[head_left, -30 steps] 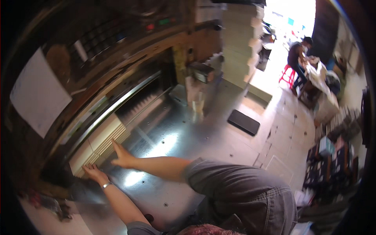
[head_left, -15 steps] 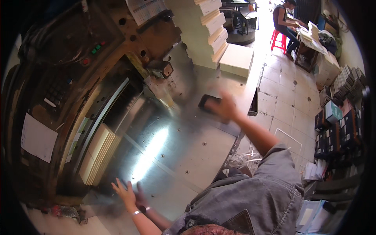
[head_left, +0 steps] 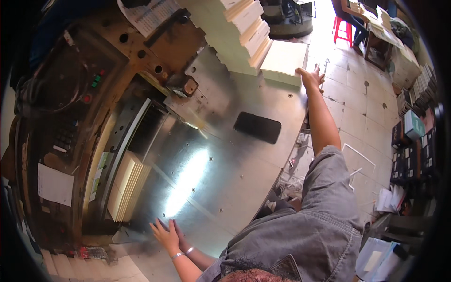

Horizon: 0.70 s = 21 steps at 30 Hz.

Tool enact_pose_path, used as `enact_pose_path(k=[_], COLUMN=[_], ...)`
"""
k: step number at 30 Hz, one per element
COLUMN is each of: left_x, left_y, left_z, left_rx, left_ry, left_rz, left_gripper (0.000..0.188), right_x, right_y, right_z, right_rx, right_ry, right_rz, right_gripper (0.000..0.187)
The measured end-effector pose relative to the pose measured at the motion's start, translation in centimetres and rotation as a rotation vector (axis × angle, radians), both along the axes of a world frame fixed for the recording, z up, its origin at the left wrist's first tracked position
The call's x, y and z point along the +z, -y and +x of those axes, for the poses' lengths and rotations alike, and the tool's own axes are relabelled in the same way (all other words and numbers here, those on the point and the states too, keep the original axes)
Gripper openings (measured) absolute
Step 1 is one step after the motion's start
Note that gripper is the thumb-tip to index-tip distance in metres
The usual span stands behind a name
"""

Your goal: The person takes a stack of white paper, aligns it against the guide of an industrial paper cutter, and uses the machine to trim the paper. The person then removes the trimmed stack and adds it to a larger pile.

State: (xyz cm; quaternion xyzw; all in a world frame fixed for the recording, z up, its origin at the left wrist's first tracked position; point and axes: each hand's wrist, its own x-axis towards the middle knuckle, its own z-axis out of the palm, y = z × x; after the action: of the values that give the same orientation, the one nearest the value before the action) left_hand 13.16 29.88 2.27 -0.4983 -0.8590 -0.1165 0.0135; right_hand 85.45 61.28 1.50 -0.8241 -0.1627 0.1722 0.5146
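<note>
A clear bottle lies at the lower left; I cannot tell its contents. The machine's slot holds cut paper blocks, side by side. The left hand, fingers spread, is over the steel table. A black phone-like slab lies beyond. The right hand, fingers parted, thumb out, is at the corner of a pale paper stack. Far right, dark boxes support a teal box, contents hidden.
</note>
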Motion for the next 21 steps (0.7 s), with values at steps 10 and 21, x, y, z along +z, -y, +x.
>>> enact_pose_path(k=[10, 21], left_x=[-0.3, -1.2], left_y=[-1.1, -0.7], left_z=[0.4, -1.1], left_rx=[-0.029, -0.057], left_ry=[0.017, 0.008], left_rz=[0.053, 0.089], left_gripper=[0.077, 0.076], right_x=[-3.0, 0.0], right_y=[6.2, 13.4], right_z=[-1.4, -2.4], right_rx=[0.139, 0.19], right_ry=[-0.086, -0.564], right_rz=[0.476, 0.657], right_gripper=[0.107, 0.099])
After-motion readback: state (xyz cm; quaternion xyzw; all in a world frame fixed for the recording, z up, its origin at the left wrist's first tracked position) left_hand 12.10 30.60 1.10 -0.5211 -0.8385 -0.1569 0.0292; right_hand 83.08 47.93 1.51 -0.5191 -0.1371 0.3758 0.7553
